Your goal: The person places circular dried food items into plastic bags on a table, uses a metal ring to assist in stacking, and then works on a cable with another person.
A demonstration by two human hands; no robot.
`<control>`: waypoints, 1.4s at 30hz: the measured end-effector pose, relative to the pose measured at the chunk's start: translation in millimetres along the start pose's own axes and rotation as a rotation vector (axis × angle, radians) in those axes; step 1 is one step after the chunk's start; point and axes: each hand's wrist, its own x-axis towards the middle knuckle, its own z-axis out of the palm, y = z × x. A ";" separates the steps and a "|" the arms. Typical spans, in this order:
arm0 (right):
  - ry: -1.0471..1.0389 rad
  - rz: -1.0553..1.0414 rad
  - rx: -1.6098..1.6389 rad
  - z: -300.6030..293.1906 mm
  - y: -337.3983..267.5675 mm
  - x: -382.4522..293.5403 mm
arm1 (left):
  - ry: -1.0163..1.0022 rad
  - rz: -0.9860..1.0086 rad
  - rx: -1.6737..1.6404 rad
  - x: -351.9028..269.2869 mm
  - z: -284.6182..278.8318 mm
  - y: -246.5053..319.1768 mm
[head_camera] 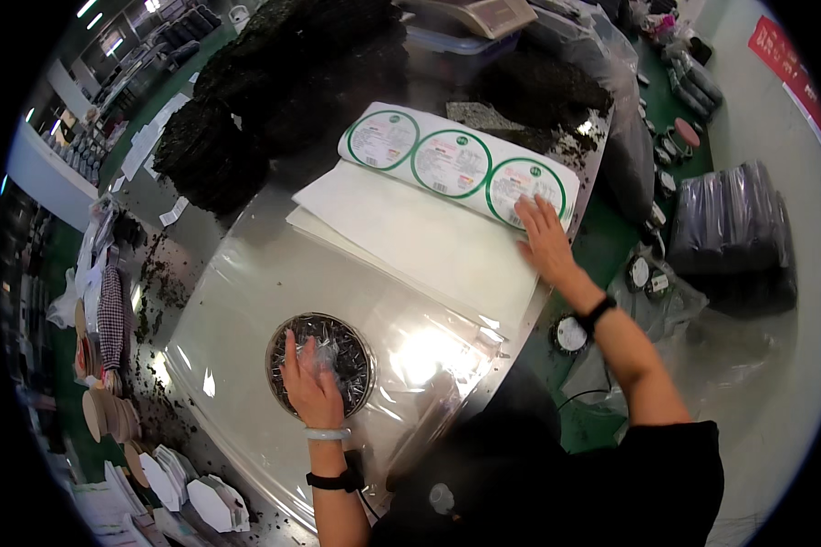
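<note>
My left hand [311, 386] lies with spread fingers on a round, flat pack [352, 349] of dark, dried-looking stuff under crinkled clear plastic. The pack rests on a stack of clear plastic sheeting [246, 287]. My right hand [547, 246] touches the right end of a curled sheet of round labels [451, 164] with green rims and print. Its fingers are slightly blurred and partly cover the rightmost label. White backing paper [417, 239] lies between the curl and the plastic sheeting.
Tall stacks of dark dried sheets [301, 89], apparently seaweed, stand behind the labels. A scale [482, 14] is at the back. Dark crumbs [157, 280] and white octagonal cards [215, 502] lie at left. Wrapped dark bundles [732, 232] sit on the right, beyond the table edge.
</note>
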 end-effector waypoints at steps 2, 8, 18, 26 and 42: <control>0.043 -0.180 -0.136 4.3 36.7 6.7 | -0.024 0.069 0.139 1.1 1.7 1.4; -0.003 -0.286 -0.226 6.4 34.8 4.5 | 0.014 0.128 0.215 -2.1 7.6 -6.1; 0.668 0.580 1.422 -118.3 36.2 176.5 | 0.161 0.014 0.083 0.1 3.0 -15.2; -0.639 -0.692 1.004 19.4 -339.9 116.1 | -0.023 -0.152 0.148 -6.5 -16.2 -24.9; -0.428 -0.389 0.898 -96.5 -317.3 104.2 | 0.058 -0.454 -1.542 -45.2 -38.6 -0.9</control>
